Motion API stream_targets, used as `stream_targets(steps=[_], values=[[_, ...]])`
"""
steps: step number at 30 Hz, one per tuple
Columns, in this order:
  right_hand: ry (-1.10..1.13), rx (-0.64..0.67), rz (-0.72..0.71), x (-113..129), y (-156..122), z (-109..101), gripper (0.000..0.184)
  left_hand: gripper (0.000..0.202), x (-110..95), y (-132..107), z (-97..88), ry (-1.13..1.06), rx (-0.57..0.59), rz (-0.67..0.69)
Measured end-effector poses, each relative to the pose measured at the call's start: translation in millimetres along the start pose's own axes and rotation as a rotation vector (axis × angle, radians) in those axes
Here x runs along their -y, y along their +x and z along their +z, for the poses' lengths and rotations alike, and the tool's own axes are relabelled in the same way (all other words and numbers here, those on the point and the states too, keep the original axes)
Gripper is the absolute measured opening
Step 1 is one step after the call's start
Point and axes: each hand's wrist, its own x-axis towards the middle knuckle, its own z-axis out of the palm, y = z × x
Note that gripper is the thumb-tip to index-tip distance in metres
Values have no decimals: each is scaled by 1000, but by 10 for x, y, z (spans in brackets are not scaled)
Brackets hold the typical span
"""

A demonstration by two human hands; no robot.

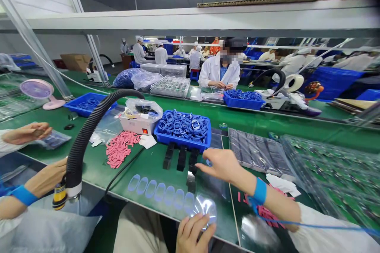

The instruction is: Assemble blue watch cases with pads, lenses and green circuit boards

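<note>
My left hand (194, 234) rests at the table's front edge, fingers spread over the lower edge of a clear plastic film (205, 205), pressing on it. A row of oval translucent pieces (160, 193) lies to the left of it. My right hand (221, 164), with a blue wrist strap (260, 191), hovers near the right end of the black strips (181, 159). Its thumb and index finger are apart, and I see nothing held between them. Just behind it stands a blue tray (184, 142) heaped with blue plastic frames (181, 124).
Pink strips (120, 148) lie by a white device (135, 124). A black flexible hose (78, 142) arches at left, near a co-worker's hands (49, 176). Bagged grey parts (258, 150) and trays of green boards (323, 174) are at right. Another person (221, 73) sits opposite.
</note>
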Motion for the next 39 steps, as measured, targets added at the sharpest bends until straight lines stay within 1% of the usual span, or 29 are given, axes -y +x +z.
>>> stream_targets(steps=[2,4,7,11,13,16,18,19,20,21,22,24,25,26,27,28,30,31,32,33,34,35,37,38,39], values=[[-16,125,0,247,-70,100,38,38,25,-27,-23,-27,22,9],[-15,215,28,380,-122,167,38,41,53,-70,-75,-38,36,15],[5,317,71,469,-180,187,37,42,102,-140,-202,-40,10,15],[34,421,97,528,-224,174,37,40,137,-205,-351,-106,-34,-45],[54,444,109,549,-223,180,34,39,115,-226,-383,-149,-40,-82],[99,442,120,581,-195,159,27,35,37,-243,-409,-230,-37,-128],[141,426,111,612,-177,84,19,28,-21,-230,-449,-336,-28,-173],[167,413,101,633,-176,20,15,25,-43,-210,-481,-414,-17,-220],[195,399,87,658,-185,-63,11,22,-59,-180,-521,-509,6,-304],[227,386,72,690,-206,-162,9,22,-67,-139,-568,-626,43,-430],[262,376,52,727,-241,-273,9,24,-68,-88,-619,-766,94,-595],[345,381,-1,820,-347,-510,9,34,-57,29,-720,-1103,233,-956],[400,400,-37,872,-414,-623,8,40,-49,87,-765,-1277,311,-1099],[466,429,-76,925,-487,-723,6,47,-44,141,-806,-1429,391,-1189],[540,463,-112,977,-563,-805,5,52,-44,186,-841,-1544,472,-1221],[604,494,-133,1024,-639,-864,5,52,-49,221,-872,-1616,556,-1212],[715,543,-139,1096,-786,-910,6,45,-75,268,-924,-1692,691,-1156],[756,550,-123,1119,-858,-898,6,39,-93,284,-946,-1719,734,-1138],[791,540,-92,1135,-929,-869,8,33,-113,299,-964,-1748,760,-1133],[824,503,-49,1144,-1000,-827,11,29,-134,316,-979,-1772,761,-1143],[850,430,-5,1149,-1072,-778,14,27,-154,338,-990,-1779,746,-1159],[860,313,41,1150,-1143,-727,17,28,-175,365,-997,-1764,727,-1170],[825,6,110,1147,-1278,-640,17,31,-220,434,-996,-1699,684,-1172],[787,-138,129,1141,-1338,-611,16,33,-247,472,-991,-1672,664,-1165],[744,-251,138,1132,-1390,-593,15,32,-276,511,-984,-1653,652,-1153]])
